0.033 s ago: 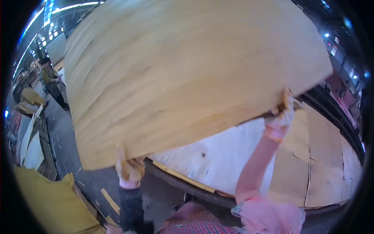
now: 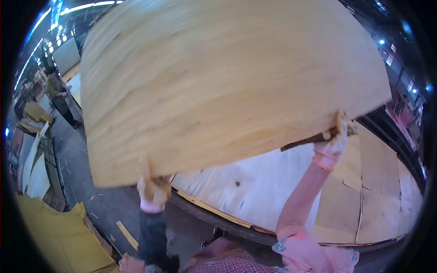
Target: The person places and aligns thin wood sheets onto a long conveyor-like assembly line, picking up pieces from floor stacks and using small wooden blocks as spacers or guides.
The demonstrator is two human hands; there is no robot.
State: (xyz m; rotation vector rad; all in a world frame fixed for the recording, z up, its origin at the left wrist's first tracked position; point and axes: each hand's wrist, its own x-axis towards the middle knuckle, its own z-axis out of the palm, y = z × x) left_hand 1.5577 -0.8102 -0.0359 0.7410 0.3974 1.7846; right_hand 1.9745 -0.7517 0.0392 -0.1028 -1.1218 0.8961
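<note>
A large, thin sheet of pale wood veneer (image 2: 227, 86) is raised before me, blurred by motion. At its lower left edge, my left hand (image 2: 152, 186), in a stained light glove, grips with the thumb on the face. My right hand (image 2: 334, 136), gloved likewise, grips the lower right edge, thumb up on the face; its other fingers are partly hidden. A dark narrow strip (image 2: 302, 142) shows by the right hand, under the sheet's edge; I cannot make out what it is. Below lies a whitish sheet (image 2: 246, 191) with a dark knot, on a wide stack.
Tan sheets (image 2: 382, 200) cover the stack's right part. Yellowish sheets (image 2: 59, 236) are piled at the lower left, with a loose wood strip (image 2: 126, 234) on the floor (image 2: 75, 159). More sheets (image 2: 41, 177) stand at the left. A person (image 2: 61, 98) is farther back.
The veneer's lower left corner has risen with my left hand. My right hand has shifted slightly down and right, and more of the dark strip shows beside it.
</note>
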